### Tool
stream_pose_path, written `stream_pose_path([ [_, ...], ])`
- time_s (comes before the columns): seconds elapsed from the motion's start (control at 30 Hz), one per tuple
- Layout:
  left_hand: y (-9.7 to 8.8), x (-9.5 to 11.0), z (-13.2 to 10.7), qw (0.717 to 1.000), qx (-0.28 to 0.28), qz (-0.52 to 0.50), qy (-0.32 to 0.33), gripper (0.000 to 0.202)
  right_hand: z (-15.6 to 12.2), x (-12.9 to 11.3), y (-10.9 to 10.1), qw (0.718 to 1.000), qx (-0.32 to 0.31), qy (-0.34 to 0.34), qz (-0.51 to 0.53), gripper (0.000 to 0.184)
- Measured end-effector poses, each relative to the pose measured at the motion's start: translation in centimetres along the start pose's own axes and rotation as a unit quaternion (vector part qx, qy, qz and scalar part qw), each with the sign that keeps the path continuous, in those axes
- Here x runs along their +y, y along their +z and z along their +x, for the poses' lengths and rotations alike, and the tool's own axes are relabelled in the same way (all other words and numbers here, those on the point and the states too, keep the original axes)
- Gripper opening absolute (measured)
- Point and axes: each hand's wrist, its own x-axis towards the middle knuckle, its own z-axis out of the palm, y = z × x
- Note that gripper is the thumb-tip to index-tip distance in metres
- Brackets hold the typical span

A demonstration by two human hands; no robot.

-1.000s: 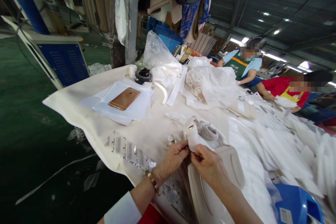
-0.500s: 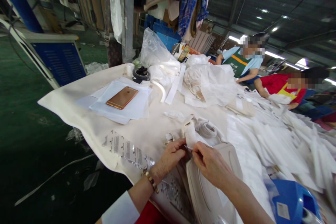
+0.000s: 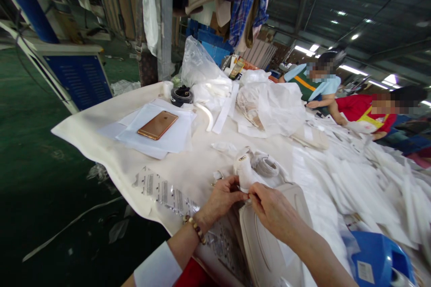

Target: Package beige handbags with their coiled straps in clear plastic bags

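Observation:
A cream handbag (image 3: 257,246) lies on the table in front of me, its lower part close to my body. White wrapping (image 3: 246,174) covers a piece at its top end, where a small gold-coloured fitting shows. My left hand (image 3: 222,199) pinches the lower edge of this wrapping from the left. From the right, my right hand (image 3: 274,208) pinches the same edge, and the fingertips of both hands nearly meet. Just beyond them sits a coiled cream strap (image 3: 267,165). What exactly lies between the fingertips is hidden.
A phone (image 3: 157,125) rests on white sheets (image 3: 168,145) at the left. Tape roll (image 3: 182,95), plastic bags (image 3: 269,103) and white strips are farther back. White foam sheets (image 3: 363,179) pile up at right, near a blue container (image 3: 377,255). Two co-workers stand beyond.
My left thumb has stretched to the right, toward my right fingertips. Both hands stay at the wrapping's edge. One co-worker's arm and head have shifted slightly.

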Motion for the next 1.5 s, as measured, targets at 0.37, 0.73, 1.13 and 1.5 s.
stream_pose_path([
  [0.37, 0.3, 0.1, 0.1, 1.000, 0.022, -0.013, 0.000, 0.049, -0.6, 0.1, 1.7, 0.989, 0.119, 0.012, -0.089, 0.020],
  [0.73, 0.0, 0.6, 0.0, 1.000, 0.019, -0.013, 0.012, 0.045, 0.7, 3.4, 1.1, 0.989, 0.100, -0.042, 0.104, 0.017],
  [1.13, -0.3, 1.3, -0.1, 1.000, 0.020, 0.007, 0.001, 0.042, 2.8, 5.4, 2.6, 0.916, 0.001, -0.004, 0.401, 0.017],
  [1.5, -0.4, 2.0, -0.8, 0.993, 0.040, 0.107, -0.007, 0.019, 2.3, 4.5, 4.9, 0.945, 0.135, -0.040, 0.295, 0.018],
])
